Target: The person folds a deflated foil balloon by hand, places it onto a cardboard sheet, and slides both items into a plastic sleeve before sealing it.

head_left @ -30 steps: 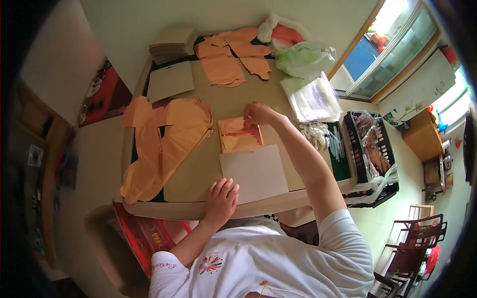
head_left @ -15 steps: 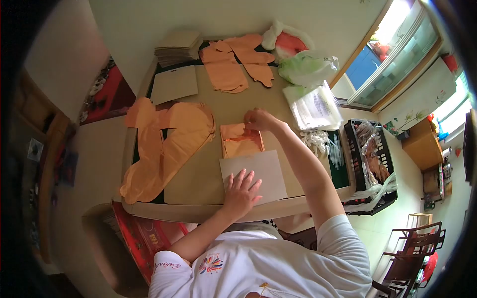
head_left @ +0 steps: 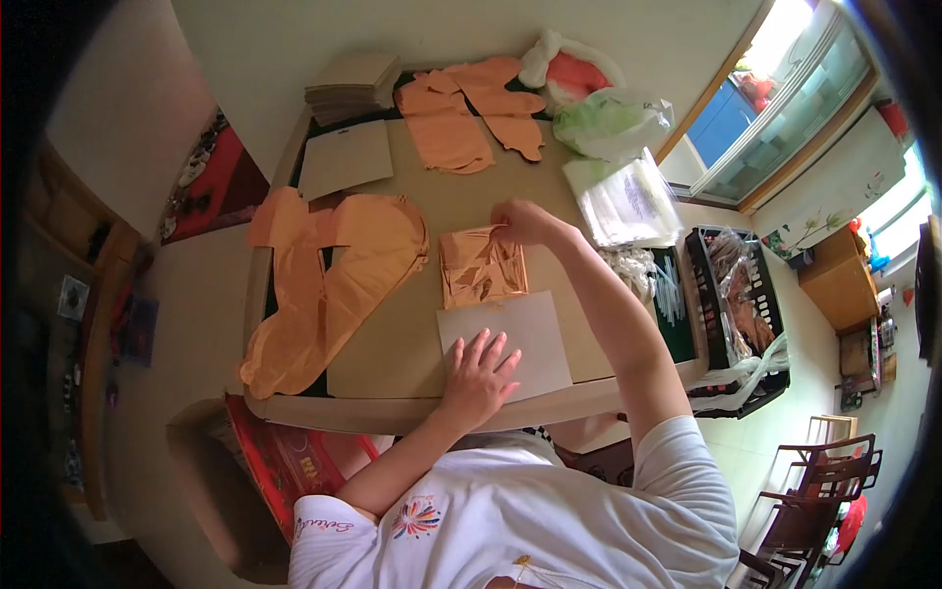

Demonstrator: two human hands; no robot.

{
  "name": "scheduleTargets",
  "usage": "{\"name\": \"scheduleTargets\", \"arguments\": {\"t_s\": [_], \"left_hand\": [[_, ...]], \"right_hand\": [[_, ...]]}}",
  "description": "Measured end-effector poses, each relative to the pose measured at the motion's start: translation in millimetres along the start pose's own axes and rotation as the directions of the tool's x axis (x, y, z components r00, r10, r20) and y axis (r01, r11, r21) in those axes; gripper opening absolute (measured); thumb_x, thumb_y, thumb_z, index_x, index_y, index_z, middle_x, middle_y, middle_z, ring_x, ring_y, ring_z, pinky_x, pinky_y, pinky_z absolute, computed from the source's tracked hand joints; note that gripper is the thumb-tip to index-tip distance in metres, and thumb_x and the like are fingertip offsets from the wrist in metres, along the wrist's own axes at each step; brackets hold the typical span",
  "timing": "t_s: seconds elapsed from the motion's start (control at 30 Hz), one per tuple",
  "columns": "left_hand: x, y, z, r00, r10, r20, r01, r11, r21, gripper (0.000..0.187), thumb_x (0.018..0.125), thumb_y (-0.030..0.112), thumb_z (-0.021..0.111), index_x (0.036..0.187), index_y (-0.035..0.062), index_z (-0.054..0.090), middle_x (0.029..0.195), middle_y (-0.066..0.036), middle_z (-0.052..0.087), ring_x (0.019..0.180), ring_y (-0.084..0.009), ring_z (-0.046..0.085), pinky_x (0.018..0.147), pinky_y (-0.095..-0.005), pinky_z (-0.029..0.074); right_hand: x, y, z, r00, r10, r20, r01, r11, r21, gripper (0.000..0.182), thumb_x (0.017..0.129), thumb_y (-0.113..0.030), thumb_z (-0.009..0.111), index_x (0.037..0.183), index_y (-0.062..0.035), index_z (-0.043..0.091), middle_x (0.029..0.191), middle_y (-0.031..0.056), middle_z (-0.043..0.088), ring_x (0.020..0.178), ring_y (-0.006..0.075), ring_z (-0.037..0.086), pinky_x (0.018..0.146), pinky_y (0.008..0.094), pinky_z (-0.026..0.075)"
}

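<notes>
My left hand [head_left: 479,375] lies flat with its fingers spread on a grey cardboard sheet [head_left: 535,339] near the table's front edge. Just beyond the sheet is a folded, shiny rose-gold foil balloon [head_left: 483,270], its near edge meeting the cardboard. My right hand [head_left: 525,223] has its fingers closed at the far right corner of this foil; the fingertips are partly hidden. To the left, a flat foil balloon [head_left: 368,245] is spread out. More flat foil pieces [head_left: 446,123] lie at the back of the table.
A stack of cardboard sheets [head_left: 351,83] stands at the back left, with a single sheet [head_left: 345,162] before it. On the right are clear plastic sleeves [head_left: 628,206], a green-white bag [head_left: 608,123], white straws [head_left: 669,293] and a black crate [head_left: 706,285].
The folded foil's top surface now looks shinier and more crinkled, spread flatter. My right hand has shifted slightly right and away from me. The left hand stays on the cardboard.
</notes>
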State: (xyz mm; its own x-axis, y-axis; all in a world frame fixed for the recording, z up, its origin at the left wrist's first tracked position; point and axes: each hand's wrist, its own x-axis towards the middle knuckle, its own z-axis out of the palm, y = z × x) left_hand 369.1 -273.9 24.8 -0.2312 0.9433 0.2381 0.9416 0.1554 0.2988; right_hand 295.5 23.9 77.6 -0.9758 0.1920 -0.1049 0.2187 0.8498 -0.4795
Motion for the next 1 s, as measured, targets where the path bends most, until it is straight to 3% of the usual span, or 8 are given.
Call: {"name": "scheduleTargets", "arguments": {"t_s": [0.2, 0.27, 0.37, 0.5, 0.57, 0.7, 0.9, 1.0], "left_hand": [[-0.7, -1.4, 7.1, 1.000, 0.004, -0.012, -0.004, 1.000, 0.002, 0.049, 0.085, 0.039, 0.063, 0.129, 0.0183, 0.055, 0.141, -0.011, 0.042, 0.134, -0.0332, 0.033, 0.106, -0.0611, 0.027], [0.1, -0.2, 4.3, 0.999, 0.012, -0.043, -0.011, 1.000, 0.014, 0.048, 0.085, 0.039, 0.063, 0.127, 0.0174, 0.057, 0.139, -0.011, 0.043, 0.131, -0.0334, 0.037, 0.105, -0.0594, 0.030], [-3.9, -5.4, 23.0, 0.999, -0.017, -0.039, 0.013, 0.994, -0.108, 0.047, 0.084, 0.038, 0.064, 0.125, 0.0161, 0.058, 0.137, -0.012, 0.046, 0.126, -0.0334, 0.042, 0.102, -0.0562, 0.034], [-4.6, -1.2, 16.9, 0.999, -0.052, -0.002, 0.050, 0.981, -0.189, 0.045, 0.083, 0.035, 0.065, 0.122, 0.0148, 0.059, 0.130, -0.011, 0.052, 0.118, -0.0321, 0.048, 0.099, -0.0530, 0.038], [-2.6, 0.2, 14.3, 0.998, -0.052, -0.018, 0.050, 0.993, -0.111, 0.044, 0.083, 0.034, 0.065, 0.122, 0.0156, 0.059, 0.129, -0.010, 0.053, 0.119, -0.0309, 0.048, 0.101, -0.0534, 0.036], [-1.5, -3.1, 13.1, 0.998, -0.066, 0.009, 0.066, 0.984, -0.166, 0.042, 0.083, 0.034, 0.065, 0.123, 0.0195, 0.060, 0.129, -0.008, 0.054, 0.123, -0.0289, 0.046, 0.106, -0.0542, 0.029], [-11.1, -17.7, 10.6, 0.997, -0.043, 0.058, 0.060, 0.942, -0.331, 0.041, 0.084, 0.030, 0.063, 0.122, 0.0151, 0.060, 0.130, -0.009, 0.053, 0.123, -0.0323, 0.045, 0.108, -0.0582, 0.025], [-37.2, -40.0, -5.9, 0.991, -0.121, -0.062, 0.119, 0.992, -0.036, 0.043, 0.084, 0.024, 0.064, 0.124, 0.0086, 0.057, 0.131, -0.012, 0.052, 0.124, -0.0310, 0.045, 0.108, -0.0554, 0.027]], "right_hand": [[-89.3, -66.2, -40.9, 1.000, 0.013, 0.011, -0.015, 0.960, 0.278, 0.015, 0.081, -0.011, 0.069, 0.090, -0.0052, 0.059, 0.085, 0.0083, 0.068, 0.081, 0.0235, 0.067, 0.071, 0.0338, 0.051], [-134.6, -82.6, -42.9, 0.989, -0.131, 0.066, 0.133, 0.991, -0.031, 0.015, 0.083, -0.012, 0.068, 0.094, -0.0063, 0.060, 0.089, 0.0088, 0.068, 0.084, 0.0261, 0.067, 0.073, 0.0354, 0.052], [-172.3, -82.1, -40.1, 0.933, -0.154, 0.326, 0.127, 0.987, 0.103, 0.016, 0.084, -0.014, 0.066, 0.098, -0.0079, 0.062, 0.094, 0.0100, 0.068, 0.089, 0.0286, 0.066, 0.077, 0.0371, 0.052], [-133.8, -79.8, -1.9, 0.996, -0.057, -0.074, 0.062, 0.997, 0.056, 0.024, 0.090, -0.020, 0.060, 0.111, -0.0084, 0.064, 0.108, 0.0114, 0.066, 0.105, 0.0291, 0.063, 0.085, 0.0379, 0.051], [-102.0, -30.3, 69.2, 0.922, -0.356, -0.151, 0.347, 0.934, -0.080, 0.029, 0.091, -0.022, 0.058, 0.116, -0.0080, 0.062, 0.120, 0.0107, 0.062, 0.116, 0.0288, 0.056, 0.094, 0.0390, 0.046], [-120.9, -41.6, 86.8, 0.933, -0.339, -0.123, 0.330, 0.940, -0.083, 0.038, 0.093, -0.024, 0.054, 0.128, -0.0092, 0.057, 0.140, 0.0091, 0.049, 0.134, 0.0280, 0.039, 0.109, 0.0446, 0.032], [-144.6, -41.2, 94.6, 0.893, -0.418, -0.165, 0.364, 0.888, -0.280, 0.044, 0.093, -0.027, 0.053, 0.134, -0.0106, 0.052, 0.140, 0.0094, 0.049, 0.132, 0.0258, 0.042, 0.108, 0.0497, 0.029], [-143.7, -42.4, 90.5, 0.889, -0.428, -0.160, 0.372, 0.882, -0.291, 0.042, 0.093, -0.027, 0.053, 0.132, -0.0110, 0.053, 0.139, 0.0101, 0.049, 0.132, 0.0261, 0.042, 0.108, 0.0495, 0.030]]}}
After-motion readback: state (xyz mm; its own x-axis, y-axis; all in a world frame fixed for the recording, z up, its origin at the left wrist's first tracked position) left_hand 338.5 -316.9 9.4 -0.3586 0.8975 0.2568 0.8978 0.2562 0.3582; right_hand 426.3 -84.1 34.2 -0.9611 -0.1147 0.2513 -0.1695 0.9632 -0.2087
